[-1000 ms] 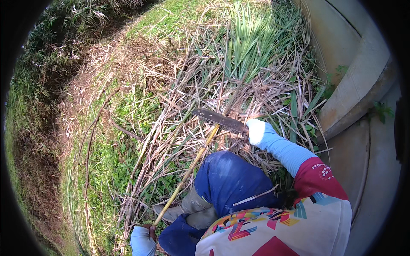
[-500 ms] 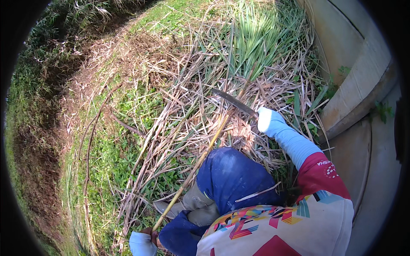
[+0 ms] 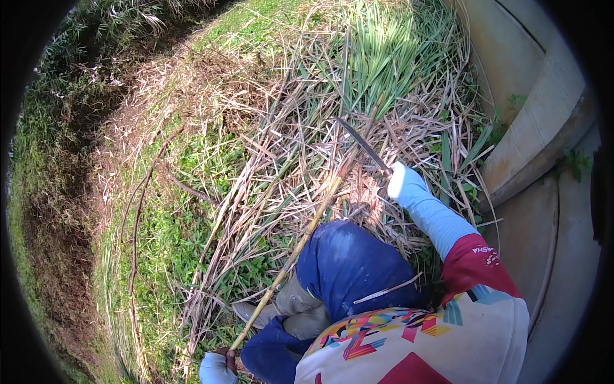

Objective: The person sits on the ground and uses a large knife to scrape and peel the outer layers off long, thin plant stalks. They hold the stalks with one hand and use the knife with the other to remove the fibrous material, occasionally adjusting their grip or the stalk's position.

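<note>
Stalk gripped in left hand, knife in right

Left hand (image 3: pixel 228 360) clenched around the near end of the stalk (image 3: pixel 288 264); fingers partly hidden. Right hand (image 3: pixel 398 181) grasping the knife (image 3: pixel 363 146) by its handle, right of the stalk; finger detail washed out by glare. Blade crosses the stalk's far part in view; contact, cannot tell. Stalk: long, thin, roughly straight, yellow with darker joints, browner toward the far end, slanting out past the left of the knee (image 3: pixel 358 265). Blade: dark, narrow, seen nearly edge-on. Knee: blue cloth, pale dusty smudge, right of the stalk, with a thin dry twig (image 3: pixel 387 288) lying on it. Boots (image 3: pixel 293 310): greyish, dull, stalk passing above. Dry leaves (image 3: pixel 256 163): flat brittle-looking strips, tan to grey, tangled on both sides of the stalk. Green leaves (image 3: pixel 384 57): long, blade-like, heaped beyond its far end. Wall (image 3: pixel 527 147): smooth, grey-tan, stained, well right of the stalk.
</note>
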A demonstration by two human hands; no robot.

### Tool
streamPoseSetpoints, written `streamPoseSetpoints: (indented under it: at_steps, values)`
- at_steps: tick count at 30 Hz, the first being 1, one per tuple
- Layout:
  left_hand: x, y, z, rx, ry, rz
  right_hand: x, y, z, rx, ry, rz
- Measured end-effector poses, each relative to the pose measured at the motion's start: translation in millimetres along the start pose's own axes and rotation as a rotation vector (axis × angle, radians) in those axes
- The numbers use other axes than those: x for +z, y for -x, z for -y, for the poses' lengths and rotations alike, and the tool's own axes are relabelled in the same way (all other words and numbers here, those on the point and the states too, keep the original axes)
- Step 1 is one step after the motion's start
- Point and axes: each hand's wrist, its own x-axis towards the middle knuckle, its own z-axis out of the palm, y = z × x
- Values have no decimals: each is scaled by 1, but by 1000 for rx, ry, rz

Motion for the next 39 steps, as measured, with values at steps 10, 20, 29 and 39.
streamPoseSetpoints:
  at_steps: [10,20,29,39]
  values:
    - [14,10,34,-130,93,180,3,14,-7,-224,88,140]
    - [28,20,64,-399,733,31,-40,21,31,-538,344,320]
    - [-5,1,46,-29,-261,20,-39,9,28,-191,238,177]
    - [-7,-7,12,-887,991,61,9,-5,-4,-41,81,60]
